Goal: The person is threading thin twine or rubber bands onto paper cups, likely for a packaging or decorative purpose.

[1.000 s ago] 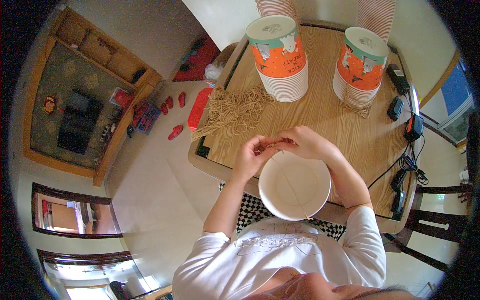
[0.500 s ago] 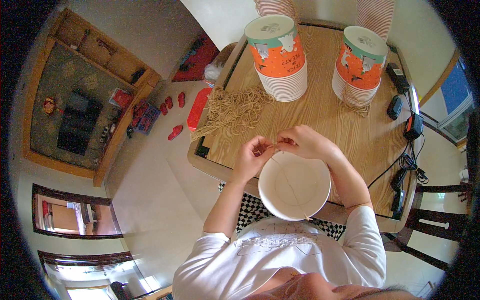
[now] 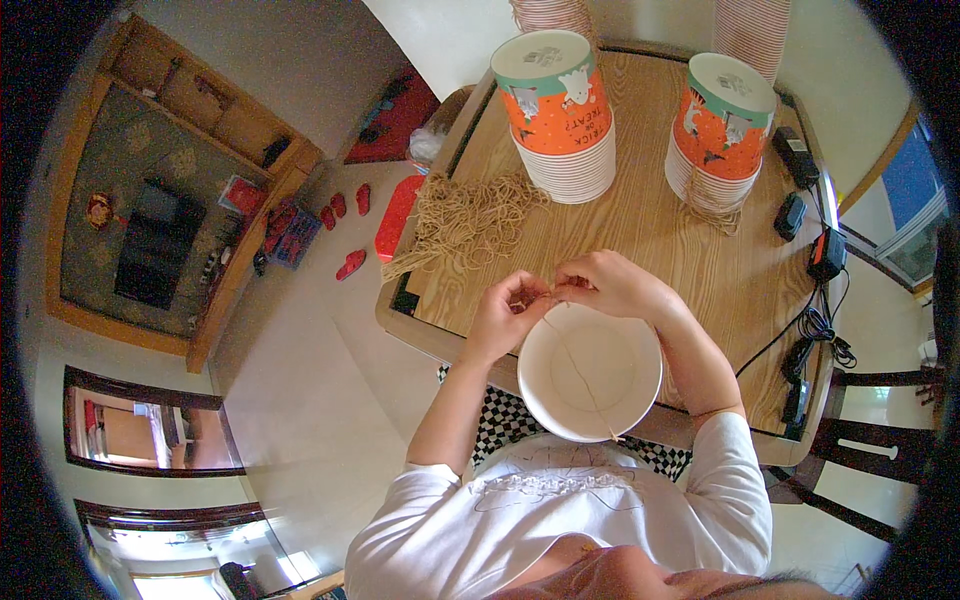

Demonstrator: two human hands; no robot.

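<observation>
Pinching a thin string (image 3: 578, 362) between them, the left hand (image 3: 508, 315) and right hand (image 3: 605, 284) are held close together; the fingertips are hard to see. The string is stretched across a white paper bowl (image 3: 590, 372) just below the hands. A pile of strings (image 3: 468, 215) lies beyond the left hand.

Two stacks of orange paper cups (image 3: 563, 115), one white bowl (image 3: 590, 372), one string pile (image 3: 470, 215), two hands (image 3: 512, 312).
</observation>
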